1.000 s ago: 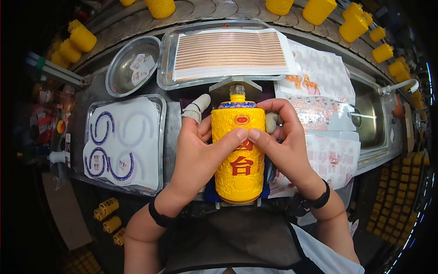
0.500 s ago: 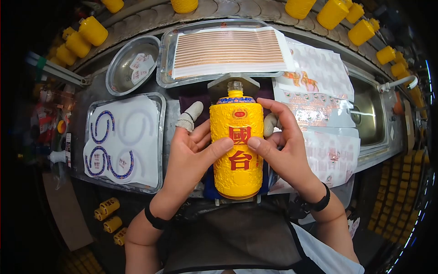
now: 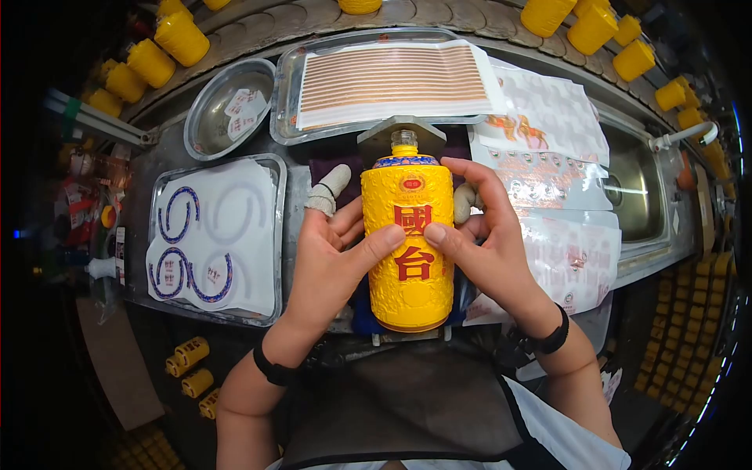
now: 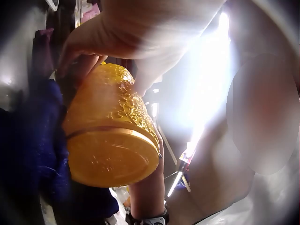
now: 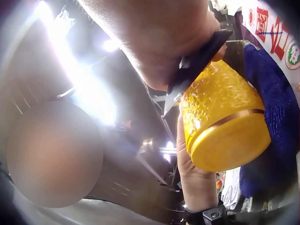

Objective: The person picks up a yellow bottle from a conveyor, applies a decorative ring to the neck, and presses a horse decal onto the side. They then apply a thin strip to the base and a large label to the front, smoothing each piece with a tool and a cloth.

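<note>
A yellow embossed bottle (image 3: 410, 301) with large red characters lies face up between both hands, its clear glass neck toward the back. A blue patterned band (image 3: 405, 161) lines its shoulder. My left hand (image 3: 333, 247) holds the bottle's left side, thumb on the front; a pale cover (image 3: 329, 191) sits on one raised finger. From the other side my right hand (image 3: 489, 235) grips it, thumb beside the upper character and index finger by the shoulder. Another pale finger cover (image 3: 464, 202) shows there. In the left wrist view, the bottle's base (image 4: 115, 159) faces the camera, beside blue cloth (image 4: 40, 140).
An angled metal bracket (image 3: 368, 141) stands behind the neck. Curved blue strips lie on a left tray (image 3: 280, 188); a striped sheet (image 3: 395, 82) fills the back tray. Nearby are a metal bowl (image 3: 192, 129), sticker sheets (image 3: 568, 258), a sink (image 3: 638, 204) and a conveyor (image 3: 462, 35) with yellow bottles.
My thumbs, earlier almost touching over the upper character, have moved apart, with the left one shifting left. Bottles on the conveyor have travelled to the right.
</note>
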`<state>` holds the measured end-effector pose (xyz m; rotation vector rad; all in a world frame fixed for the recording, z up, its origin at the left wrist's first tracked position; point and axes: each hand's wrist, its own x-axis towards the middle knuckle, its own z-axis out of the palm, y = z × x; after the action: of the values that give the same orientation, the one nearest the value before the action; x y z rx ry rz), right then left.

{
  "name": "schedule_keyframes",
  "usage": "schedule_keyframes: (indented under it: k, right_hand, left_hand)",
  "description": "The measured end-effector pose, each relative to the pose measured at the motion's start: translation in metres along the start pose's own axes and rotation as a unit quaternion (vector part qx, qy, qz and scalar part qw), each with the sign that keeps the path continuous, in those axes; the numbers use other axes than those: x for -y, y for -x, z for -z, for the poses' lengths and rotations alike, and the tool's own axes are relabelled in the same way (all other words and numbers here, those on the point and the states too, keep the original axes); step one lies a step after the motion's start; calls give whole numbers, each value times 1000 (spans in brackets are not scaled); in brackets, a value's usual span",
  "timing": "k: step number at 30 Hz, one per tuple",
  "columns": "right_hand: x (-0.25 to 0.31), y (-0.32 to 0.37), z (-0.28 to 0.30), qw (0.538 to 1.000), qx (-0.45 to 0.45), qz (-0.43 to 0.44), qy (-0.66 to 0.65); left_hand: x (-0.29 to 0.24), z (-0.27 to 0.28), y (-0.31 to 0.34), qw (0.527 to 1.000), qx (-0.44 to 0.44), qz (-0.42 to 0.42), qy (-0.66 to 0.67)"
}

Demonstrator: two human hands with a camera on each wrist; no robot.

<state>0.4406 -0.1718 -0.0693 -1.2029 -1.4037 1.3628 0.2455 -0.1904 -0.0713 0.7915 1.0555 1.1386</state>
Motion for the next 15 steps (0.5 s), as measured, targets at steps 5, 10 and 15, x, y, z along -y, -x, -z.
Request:
schedule_keyframes:
  k: [5, 10, 15]
  right_hand:
    - [-5, 12, 7, 993, 15, -64, -95]
    - [-22, 28, 7, 989, 27, -83, -116]
    - [-25, 29, 9, 991, 38, -79, -105]
  left_hand:
    - [1, 3, 15, 999, 1, 37, 14]
    - [9, 7, 29, 999, 17, 39, -9]
    - [11, 2, 29, 999, 21, 23, -29]
